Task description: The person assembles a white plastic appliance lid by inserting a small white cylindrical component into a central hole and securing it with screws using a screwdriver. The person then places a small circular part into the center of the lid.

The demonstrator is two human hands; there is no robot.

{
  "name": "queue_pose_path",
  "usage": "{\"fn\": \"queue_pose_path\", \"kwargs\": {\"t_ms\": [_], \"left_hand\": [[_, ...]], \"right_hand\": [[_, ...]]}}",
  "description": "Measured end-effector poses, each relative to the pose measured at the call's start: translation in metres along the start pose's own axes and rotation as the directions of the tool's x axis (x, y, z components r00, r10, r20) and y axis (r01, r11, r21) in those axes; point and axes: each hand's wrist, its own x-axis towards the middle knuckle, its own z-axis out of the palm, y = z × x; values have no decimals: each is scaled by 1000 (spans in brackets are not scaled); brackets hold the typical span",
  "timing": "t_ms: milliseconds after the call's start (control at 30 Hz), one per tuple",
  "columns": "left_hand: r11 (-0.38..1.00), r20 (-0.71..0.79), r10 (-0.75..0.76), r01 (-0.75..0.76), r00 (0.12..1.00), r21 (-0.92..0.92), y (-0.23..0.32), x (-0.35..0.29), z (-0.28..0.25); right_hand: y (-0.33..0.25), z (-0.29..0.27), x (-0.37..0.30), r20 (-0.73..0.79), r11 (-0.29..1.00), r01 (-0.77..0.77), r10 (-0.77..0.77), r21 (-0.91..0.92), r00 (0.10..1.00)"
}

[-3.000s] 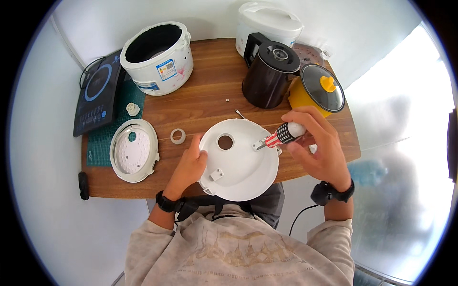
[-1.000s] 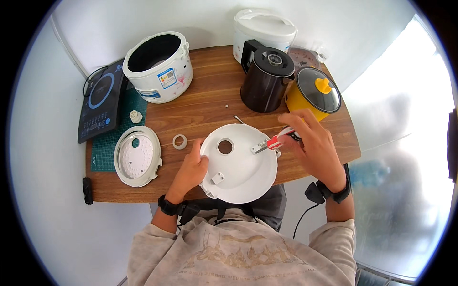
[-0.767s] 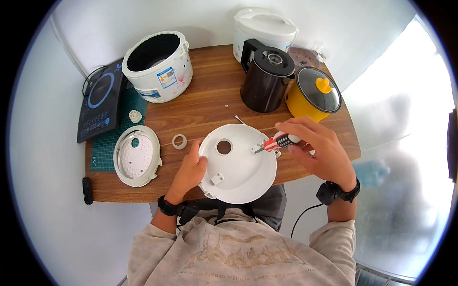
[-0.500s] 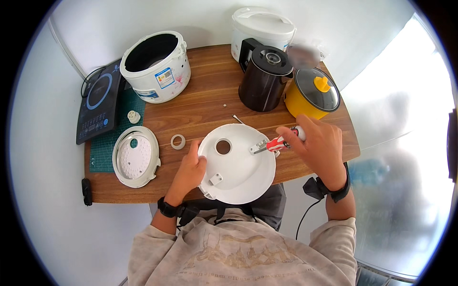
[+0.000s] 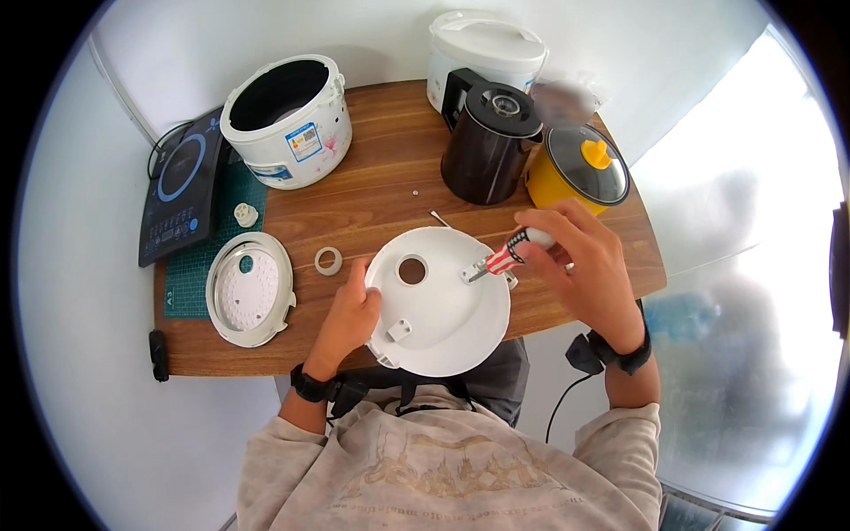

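My left hand (image 5: 352,310) grips the left rim of a round white plastic lid shell (image 5: 443,332), its hollow side facing up. A round hole goes through the shell near its far left, and small white mounts stand inside it. My right hand (image 5: 580,261) is closed around the handle of a red, white and black screwdriver (image 5: 505,257). The screwdriver slants down to the left, its tip at the mount (image 5: 473,271) on the shell's right side. Whether a screw sits under the tip I cannot make out.
On the left lie a perforated inner lid (image 5: 251,290), a white ring (image 5: 328,261), a small white cap (image 5: 245,214), a green cutting mat (image 5: 190,288) and an induction cooker (image 5: 181,190). Farther back stand a rice cooker body (image 5: 288,124), a dark kettle (image 5: 487,150), a yellow pot (image 5: 549,186) and a white lidded cooker (image 5: 487,49).
The screwdriver's handle has turned and tilted more upright, with my right fingers shifted around it. Its tip stays at the same mount. My left hand keeps its hold on the shell.
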Motion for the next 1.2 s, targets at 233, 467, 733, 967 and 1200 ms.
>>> {"fn": "queue_pose_path", "kwargs": {"t_ms": [233, 467, 733, 967, 1200], "left_hand": [[1000, -10, 31, -31, 999, 0, -2, -2, 1], [1000, -13, 10, -9, 1000, 15, 10, -3, 0], [1000, -14, -5, 5, 1000, 19, 5, -3, 0], [999, -35, -11, 12, 999, 30, 5, -4, 2], [998, -45, 35, -33, 998, 47, 12, -1, 2]], "right_hand": [[-6, -14, 4, 92, 980, -168, 158, 106, 983], [-21, -14, 11, 112, 839, -174, 267, -516, 957], [2, -1, 6, 91, 993, 70, -62, -94, 994], [-2, -12, 6, 175, 997, 30, -41, 65, 984], [-12, -3, -1, 104, 964, 57, -30, -261, 994]]}}
